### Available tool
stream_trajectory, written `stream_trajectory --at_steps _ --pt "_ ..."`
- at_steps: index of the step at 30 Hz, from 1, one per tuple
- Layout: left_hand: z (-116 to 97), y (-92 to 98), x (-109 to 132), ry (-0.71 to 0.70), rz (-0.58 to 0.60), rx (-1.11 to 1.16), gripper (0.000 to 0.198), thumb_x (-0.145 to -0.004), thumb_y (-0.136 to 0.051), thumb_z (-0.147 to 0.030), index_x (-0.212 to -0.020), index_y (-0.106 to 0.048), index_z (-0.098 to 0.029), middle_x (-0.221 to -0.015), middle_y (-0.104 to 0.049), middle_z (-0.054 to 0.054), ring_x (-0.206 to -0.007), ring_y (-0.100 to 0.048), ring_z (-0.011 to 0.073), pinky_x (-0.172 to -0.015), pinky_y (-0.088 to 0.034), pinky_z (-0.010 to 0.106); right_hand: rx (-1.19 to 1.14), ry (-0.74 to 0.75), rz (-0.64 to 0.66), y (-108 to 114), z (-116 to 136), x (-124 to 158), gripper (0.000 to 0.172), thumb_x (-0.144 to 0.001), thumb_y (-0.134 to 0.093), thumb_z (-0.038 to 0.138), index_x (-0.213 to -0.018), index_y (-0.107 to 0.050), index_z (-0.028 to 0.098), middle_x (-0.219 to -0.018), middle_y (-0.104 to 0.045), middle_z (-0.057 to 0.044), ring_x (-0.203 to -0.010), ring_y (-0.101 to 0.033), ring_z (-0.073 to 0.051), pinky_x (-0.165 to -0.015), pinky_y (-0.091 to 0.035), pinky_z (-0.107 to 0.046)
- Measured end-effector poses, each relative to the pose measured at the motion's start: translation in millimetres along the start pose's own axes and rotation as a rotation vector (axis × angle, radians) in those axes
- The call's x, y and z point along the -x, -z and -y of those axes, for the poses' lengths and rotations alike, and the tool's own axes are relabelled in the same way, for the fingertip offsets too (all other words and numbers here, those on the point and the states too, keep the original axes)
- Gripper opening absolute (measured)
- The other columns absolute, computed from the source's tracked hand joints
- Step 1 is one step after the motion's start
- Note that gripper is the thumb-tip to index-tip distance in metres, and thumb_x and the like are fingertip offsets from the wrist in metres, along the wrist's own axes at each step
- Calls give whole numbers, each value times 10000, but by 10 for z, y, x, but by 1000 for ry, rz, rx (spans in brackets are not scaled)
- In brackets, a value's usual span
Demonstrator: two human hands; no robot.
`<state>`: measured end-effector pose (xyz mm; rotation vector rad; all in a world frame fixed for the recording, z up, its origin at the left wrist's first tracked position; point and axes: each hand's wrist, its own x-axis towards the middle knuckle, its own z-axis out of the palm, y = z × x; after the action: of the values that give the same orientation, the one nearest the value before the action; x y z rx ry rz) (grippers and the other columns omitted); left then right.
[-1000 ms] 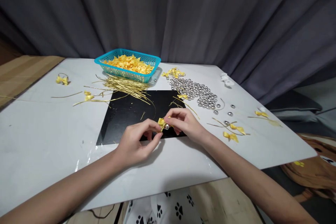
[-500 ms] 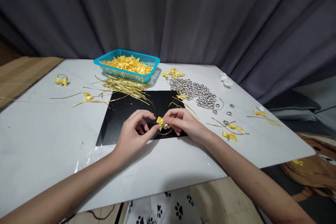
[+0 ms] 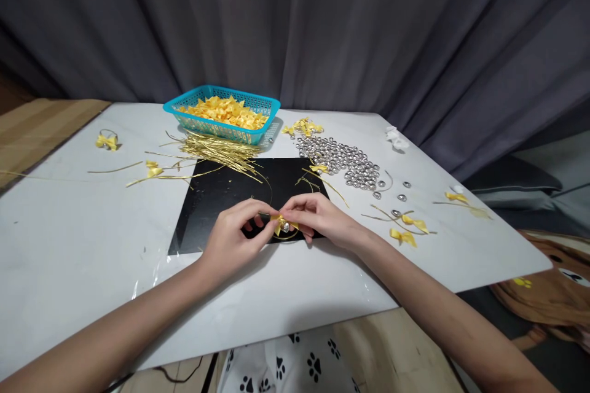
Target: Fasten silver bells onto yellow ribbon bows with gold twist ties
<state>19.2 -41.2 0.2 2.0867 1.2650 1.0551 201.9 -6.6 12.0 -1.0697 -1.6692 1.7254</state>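
Over the front edge of a black mat (image 3: pixel 203 215), a yellow ribbon bow (image 3: pixel 279 228) is pinched between my two hands. A small silver bead (image 3: pixel 286 227) sits at the bow's middle, and a loop of gold cord (image 3: pixel 289 237) hangs below it. My left hand (image 3: pixel 239 230) has thumb and forefinger closed on the bow's left side. From the other side, my right hand (image 3: pixel 313 215) grips the bow near its top and right, fingers curled. The fingertips partly hide the bow.
Behind the mat lies a pile of gold cords (image 3: pixel 216 150), with a turquoise basket (image 3: pixel 168 108) of yellow bows beyond. Silver beads (image 3: pixel 343 159) spread at the back right. Loose bows (image 3: pixel 403 237) with cords lie at right; a looped bow (image 3: pixel 107 141) sits far left.
My left forefinger has come in to the bow, closing the gap to my right hand. The bow has tipped slightly, its bead now a little lower and further left.
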Motion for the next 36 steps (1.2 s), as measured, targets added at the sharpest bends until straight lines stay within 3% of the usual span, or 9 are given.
stream_trajectory --at_steps 6,12,21,25,30,36 --pt "33 1 22 -26 -32 7 70 -797 -560 -162 -804 -629 -169 -727 -635 11 -596 -533 105 -518 -402 223 4 -21 -10 -11 53 10 185 -757 -619 300 -752 -626 115 -509 -484 63 -365 -403 -26 -341 -359 -147" --pt "51 -11 22 -96 4 31 94 -785 -562 -146 -865 -610 -160 -887 -629 44 -683 -540 113 -591 -435 247 -13 -8 -1 2 63 10 181 -746 -624 301 -748 -624 120 -545 -507 53 -381 -416 -28 -351 -392 -153" --pt "47 -12 15 -131 24 39 80 -797 -536 -128 -798 -607 -166 -874 -622 40 -694 -534 107 -622 -431 244 -18 -9 4 -15 83 19 184 -737 -631 300 -756 -627 116 -526 -503 55 -384 -410 -31 -351 -388 -156" --pt "40 -23 -11 41 52 163 29 -790 -556 -188 -809 -568 -170 -811 -634 32 -674 -552 116 -588 -424 243 -10 -7 -2 -12 90 20 188 -734 -635 304 -761 -628 118 -555 -523 45 -397 -421 -33 -354 -387 -159" --pt "67 -47 -63 383 131 510 256 -723 -632 -300 -883 -474 -177 -693 -623 -1 -592 -560 116 -519 -385 226 14 -12 -19 -7 75 10 180 -738 -624 293 -772 -625 116 -581 -538 36 -395 -418 -31 -351 -382 -161" --pt "66 -18 -66 365 111 479 223 -717 -636 -312 -829 -512 -164 -648 -580 -16 -584 -520 108 -536 -353 236 19 -47 -46 -12 126 24 149 -730 -629 260 -763 -623 114 -585 -536 38 -404 -414 -28 -342 -363 -144"
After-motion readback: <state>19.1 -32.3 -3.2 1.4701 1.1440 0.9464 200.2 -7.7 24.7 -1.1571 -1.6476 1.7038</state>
